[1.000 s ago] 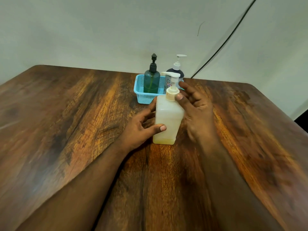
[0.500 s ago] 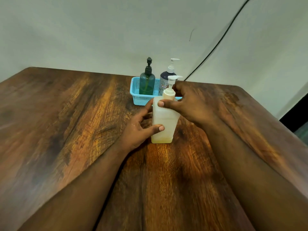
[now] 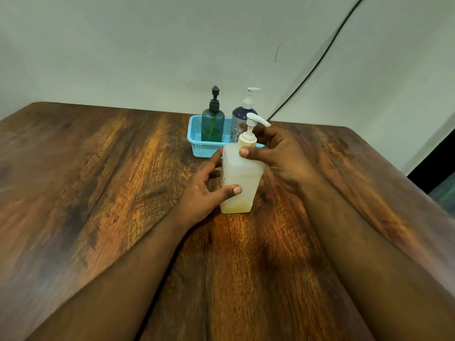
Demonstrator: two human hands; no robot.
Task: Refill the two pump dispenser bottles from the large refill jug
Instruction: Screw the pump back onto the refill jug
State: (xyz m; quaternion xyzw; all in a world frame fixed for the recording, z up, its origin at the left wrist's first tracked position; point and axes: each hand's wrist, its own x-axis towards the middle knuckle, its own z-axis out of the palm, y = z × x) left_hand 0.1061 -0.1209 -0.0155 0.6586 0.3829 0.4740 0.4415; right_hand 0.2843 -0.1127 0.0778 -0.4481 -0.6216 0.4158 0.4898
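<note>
A translucent white pump bottle [image 3: 240, 178] stands upright on the wooden table [image 3: 98, 180], with a thin layer of yellowish liquid at its bottom. My left hand [image 3: 205, 191] grips its lower body, thumb across the front. My right hand [image 3: 275, 153] holds the bottle's neck just under the white pump head [image 3: 253, 124], thumb at the collar. Behind it a blue basket [image 3: 204, 147] holds a green pump bottle [image 3: 213, 124] with a black pump and a dark purple pump bottle [image 3: 240, 119] with a white pump. No large jug is in view.
A black cable [image 3: 317, 62] runs down the pale wall to the table's back edge. The table's right edge drops off beside a dark opening [image 3: 435, 166] at the far right.
My right hand has settled around the bottle's neck after reaching from the side. The pump spout has turned to point right. The left hand keeps its grip on the body.
</note>
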